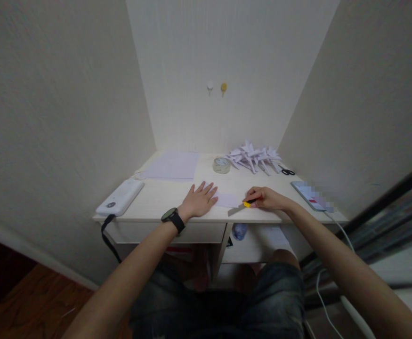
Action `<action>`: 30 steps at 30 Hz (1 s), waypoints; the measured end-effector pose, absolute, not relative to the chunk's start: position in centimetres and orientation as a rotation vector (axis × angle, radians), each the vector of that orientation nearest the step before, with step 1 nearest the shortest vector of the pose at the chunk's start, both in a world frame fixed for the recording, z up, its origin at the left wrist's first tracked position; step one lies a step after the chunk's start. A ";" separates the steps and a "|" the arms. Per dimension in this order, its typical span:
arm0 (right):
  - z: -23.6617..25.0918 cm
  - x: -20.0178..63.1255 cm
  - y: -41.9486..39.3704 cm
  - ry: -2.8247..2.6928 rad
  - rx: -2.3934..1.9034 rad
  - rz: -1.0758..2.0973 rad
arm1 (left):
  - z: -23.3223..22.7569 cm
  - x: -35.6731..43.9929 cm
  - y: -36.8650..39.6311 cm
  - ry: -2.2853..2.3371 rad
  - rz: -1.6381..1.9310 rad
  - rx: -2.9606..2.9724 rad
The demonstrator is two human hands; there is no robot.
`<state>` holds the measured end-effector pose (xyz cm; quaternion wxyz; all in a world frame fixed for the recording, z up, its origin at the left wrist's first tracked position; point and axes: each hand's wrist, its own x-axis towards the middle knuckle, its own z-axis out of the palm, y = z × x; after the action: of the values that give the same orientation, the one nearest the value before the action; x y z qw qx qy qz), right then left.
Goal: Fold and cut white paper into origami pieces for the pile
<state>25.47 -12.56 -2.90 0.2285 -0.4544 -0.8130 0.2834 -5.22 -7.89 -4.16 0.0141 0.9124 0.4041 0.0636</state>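
Note:
My left hand [199, 199] lies flat with its fingers spread, pressing on a small sheet of white paper [228, 200] near the desk's front edge. A dark watch is on that wrist. My right hand [262, 198] is closed round the yellow and black handle of a utility knife [247, 204]. Its long blade points left and towards me, over the right end of the paper. Whether the blade touches the paper I cannot tell. Part of the sheet is hidden under my left hand.
A stack of white paper [172, 165] lies at the back left. Behind my hands are a roll of clear tape [222, 165], a pile of folded paper pieces [253, 157] and scissors [287, 172]. A white device [121, 197] sits left, a phone [310, 195] right. Walls enclose the desk.

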 end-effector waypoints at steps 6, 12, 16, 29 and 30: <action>-3.2 26.9 -12.7 -2.197 -1.339 0.673 | -4.1 -5.4 -8.4 1.220 0.380 2.920; -4.2 28.6 -13.0 -2.076 -1.461 0.513 | -3.3 -5.7 -9.4 0.997 0.444 3.088; -5.0 28.5 -12.9 -1.995 -1.516 0.469 | -1.9 -5.1 -10.1 0.906 0.250 3.147; -5.7 28.4 -12.3 -1.926 -1.519 0.463 | 1.9 -3.8 -12.8 0.926 -0.137 3.218; -5.7 28.4 -12.2 -1.928 -1.529 0.457 | 1.8 -3.7 -12.9 0.943 -0.110 3.231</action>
<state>28.40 -12.25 -5.66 0.3141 -0.5800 -0.7313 0.1734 -3.70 -12.90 1.77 -0.1128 0.9533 0.2782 -0.0325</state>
